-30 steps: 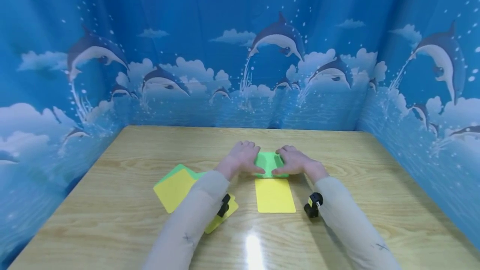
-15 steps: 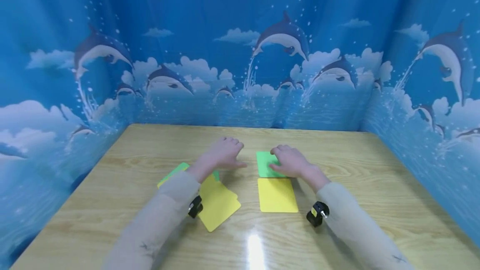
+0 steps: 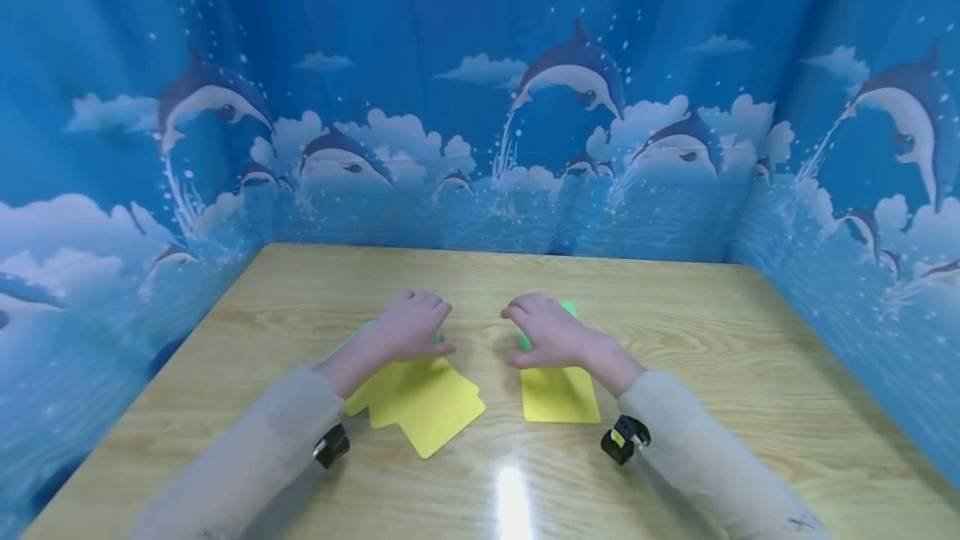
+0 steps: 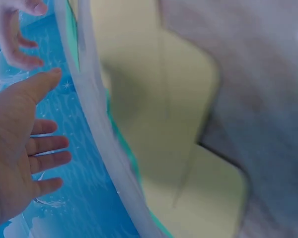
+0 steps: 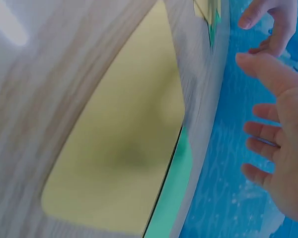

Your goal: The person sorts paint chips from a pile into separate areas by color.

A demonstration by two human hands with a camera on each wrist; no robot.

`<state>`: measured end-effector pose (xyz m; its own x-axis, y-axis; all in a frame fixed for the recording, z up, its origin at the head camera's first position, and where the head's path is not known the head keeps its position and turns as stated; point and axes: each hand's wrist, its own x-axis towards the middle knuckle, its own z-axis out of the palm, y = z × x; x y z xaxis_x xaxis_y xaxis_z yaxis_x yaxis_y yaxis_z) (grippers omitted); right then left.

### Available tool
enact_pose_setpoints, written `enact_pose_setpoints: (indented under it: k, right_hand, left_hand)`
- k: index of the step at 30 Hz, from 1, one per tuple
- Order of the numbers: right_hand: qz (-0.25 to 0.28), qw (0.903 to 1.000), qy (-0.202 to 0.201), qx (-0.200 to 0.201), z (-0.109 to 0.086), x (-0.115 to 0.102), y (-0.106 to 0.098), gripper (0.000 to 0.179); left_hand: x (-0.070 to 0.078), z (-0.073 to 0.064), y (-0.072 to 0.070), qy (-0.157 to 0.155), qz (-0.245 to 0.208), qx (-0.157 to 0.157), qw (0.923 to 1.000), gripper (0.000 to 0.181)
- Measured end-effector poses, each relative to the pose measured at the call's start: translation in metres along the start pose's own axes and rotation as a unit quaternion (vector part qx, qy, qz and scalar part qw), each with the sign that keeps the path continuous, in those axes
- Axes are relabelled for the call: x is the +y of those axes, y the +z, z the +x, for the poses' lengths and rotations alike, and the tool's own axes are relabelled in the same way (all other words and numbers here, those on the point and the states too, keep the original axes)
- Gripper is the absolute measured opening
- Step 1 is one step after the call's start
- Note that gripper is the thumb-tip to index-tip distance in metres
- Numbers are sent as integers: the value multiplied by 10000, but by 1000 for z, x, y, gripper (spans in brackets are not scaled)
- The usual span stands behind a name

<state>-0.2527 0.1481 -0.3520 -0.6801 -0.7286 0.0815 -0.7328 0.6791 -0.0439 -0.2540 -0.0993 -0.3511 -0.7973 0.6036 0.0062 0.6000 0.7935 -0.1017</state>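
My left hand [image 3: 412, 327] hovers over the far part of a loose pile of yellow cards [image 3: 431, 407], its fingers relaxed and holding nothing. Green edges [image 4: 121, 144] show beneath the yellow pile in the left wrist view. My right hand [image 3: 547, 332] hangs above a green card [image 3: 570, 307] and hides most of it. Directly in front of that card lies a yellow card [image 3: 561, 397], its near edge facing me. In the right wrist view the green card [image 5: 171, 188] borders the yellow card [image 5: 119, 134], and the right fingers [image 5: 263, 131] are spread with nothing in them.
The cards lie on a wood-grain table [image 3: 675, 315]. A blue curtain [image 3: 465, 48] printed with dolphins stands behind and at both sides. A small black wrist camera [image 3: 332, 445] is on the left sleeve, another camera [image 3: 624, 438] on the right.
Both hands have left the green card. The left hand has moved left and over the yellow pile; the right hand has shifted slightly left and nearer. The green and yellow cards stay in place.
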Motion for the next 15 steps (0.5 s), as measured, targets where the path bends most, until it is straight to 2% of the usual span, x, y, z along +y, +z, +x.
enact_pose_setpoints:
  k: [6, 9, 15]
  right_hand:
    - [206, 9983, -506, -180, 8, -14, 2, 71]
    - [130, 9973, -666, -270, 14, -22, 4, 76]
    - [37, 9938, -937, -601, 24, -41, 10, 80]
  left_hand:
    - [3, -23, 4, -219, 33, 277, 9994, 64]
    - [6, -33, 7, -307, 84, 444, 9985, 65]
    - [19, -52, 11, -486, -37, 453, 9978, 65]
